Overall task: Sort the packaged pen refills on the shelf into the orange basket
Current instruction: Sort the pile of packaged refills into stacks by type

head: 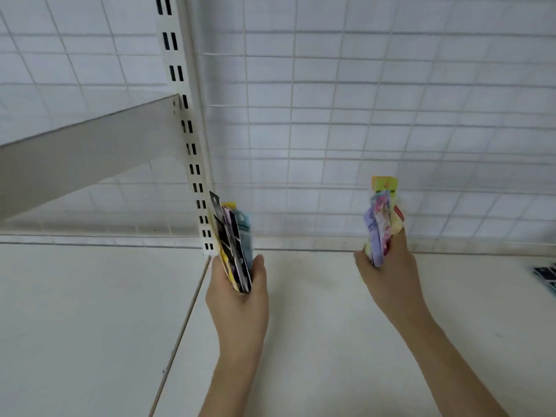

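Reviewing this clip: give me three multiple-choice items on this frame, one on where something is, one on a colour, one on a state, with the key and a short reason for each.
1. Where do the dark packets not in either hand lie?
A. on the white shelf at the far right edge
B. hanging on the wire grid
C. on the slanted bracket at left

2. What colour is the header card topping the bundle in the right hand?
A. black
B. orange and green
C. red

3. What is the left hand doing?
A. resting flat on the shelf
B. hanging idle
C. gripping a stack of flat packets

Key: A, the dark packets lie on the white shelf at the frame's right edge. B, the right hand holds a pastel bundle topped by an orange and green card. C, the left hand has thumb and fingers curled round a dark and yellow stack of packets.
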Motion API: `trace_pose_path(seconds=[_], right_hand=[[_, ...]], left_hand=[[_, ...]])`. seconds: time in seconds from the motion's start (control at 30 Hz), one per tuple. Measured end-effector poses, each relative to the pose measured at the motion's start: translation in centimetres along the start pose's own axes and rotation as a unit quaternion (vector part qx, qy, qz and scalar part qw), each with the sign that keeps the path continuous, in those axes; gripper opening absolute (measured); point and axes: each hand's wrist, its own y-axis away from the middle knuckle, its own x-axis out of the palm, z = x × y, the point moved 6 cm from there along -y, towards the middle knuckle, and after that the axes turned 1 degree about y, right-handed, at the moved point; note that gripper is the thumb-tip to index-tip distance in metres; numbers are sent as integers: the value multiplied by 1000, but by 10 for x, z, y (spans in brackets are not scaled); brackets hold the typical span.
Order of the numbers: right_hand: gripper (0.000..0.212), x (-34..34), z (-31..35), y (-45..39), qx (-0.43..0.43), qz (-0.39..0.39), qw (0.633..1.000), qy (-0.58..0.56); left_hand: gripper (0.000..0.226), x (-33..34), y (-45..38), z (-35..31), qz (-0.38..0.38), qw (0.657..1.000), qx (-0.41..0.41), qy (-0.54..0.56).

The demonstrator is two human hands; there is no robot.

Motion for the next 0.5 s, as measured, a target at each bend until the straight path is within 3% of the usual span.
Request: trace_pose_path(seconds=[0.13, 0.23, 0.33, 0.43, 0.5], right_hand=[[16, -1, -42, 17, 82, 43, 994, -51], [23, 2, -62, 20, 118, 75, 986, -87], [25, -7, -67, 12, 120, 101, 982, -102], [12, -25, -74, 6, 95, 119, 986, -72], [26, -48, -82, 4, 59, 94, 994, -20]], left_hand=[[22, 24, 18, 3, 38, 999, -17, 25], [26, 42, 29, 22, 99, 992, -49, -62], [23, 47, 34, 29, 121, 982, -81, -122], [18, 46, 33, 34, 125, 969, -103, -185], [18, 47, 37, 32, 104, 966, -93, -218]])
